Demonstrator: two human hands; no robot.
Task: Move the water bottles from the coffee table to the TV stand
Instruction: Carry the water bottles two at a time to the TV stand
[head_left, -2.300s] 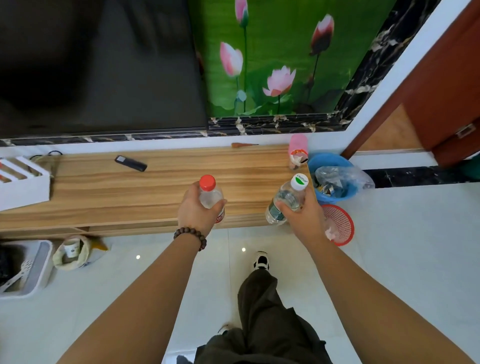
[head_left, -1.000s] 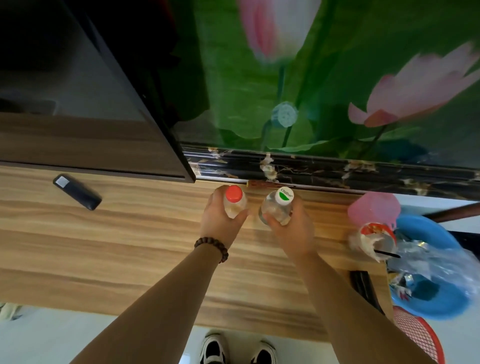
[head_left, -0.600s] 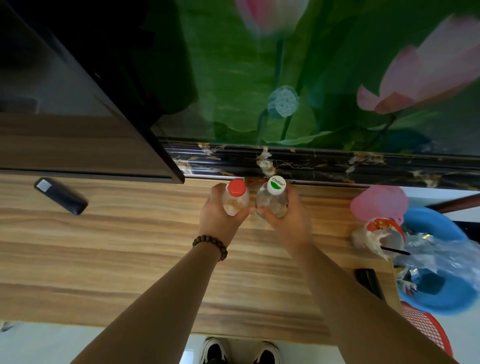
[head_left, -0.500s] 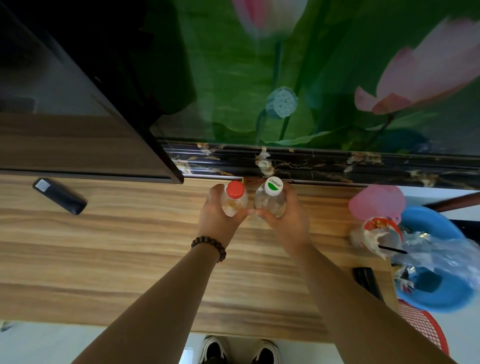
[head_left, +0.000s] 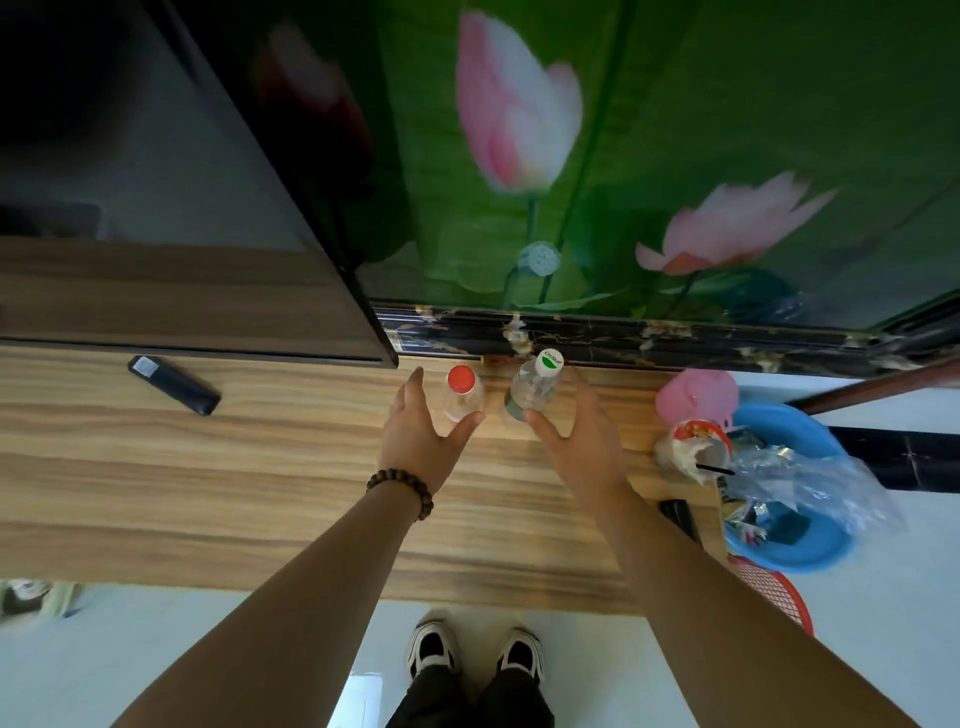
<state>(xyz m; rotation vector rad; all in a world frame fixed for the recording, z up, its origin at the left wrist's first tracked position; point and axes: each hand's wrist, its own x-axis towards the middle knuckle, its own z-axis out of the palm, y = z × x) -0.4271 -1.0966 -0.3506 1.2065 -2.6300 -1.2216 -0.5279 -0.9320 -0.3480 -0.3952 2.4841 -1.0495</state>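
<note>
Two clear water bottles stand upright side by side at the back of the wooden TV stand (head_left: 260, 493), close to the wall. The left one has a red cap (head_left: 462, 397); the right one has a white and green cap (head_left: 534, 387). My left hand (head_left: 423, 439) is open just in front of the red-capped bottle, fingers spread around it. My right hand (head_left: 579, 439) is open in front of the other bottle, with a fingertip near its base. Neither hand grips a bottle.
A black remote (head_left: 174, 384) lies on the stand to the left, under the TV (head_left: 182, 234). At the stand's right end are a pink cup (head_left: 698, 397) and a used paper cup (head_left: 693, 449). A blue bin (head_left: 795, 488) with a plastic bag and a red basket (head_left: 774, 592) are on the floor.
Both hands held the bottles at the back of the stand; now the fingers have spread and both hands have drawn back, leaving the bottles standing.
</note>
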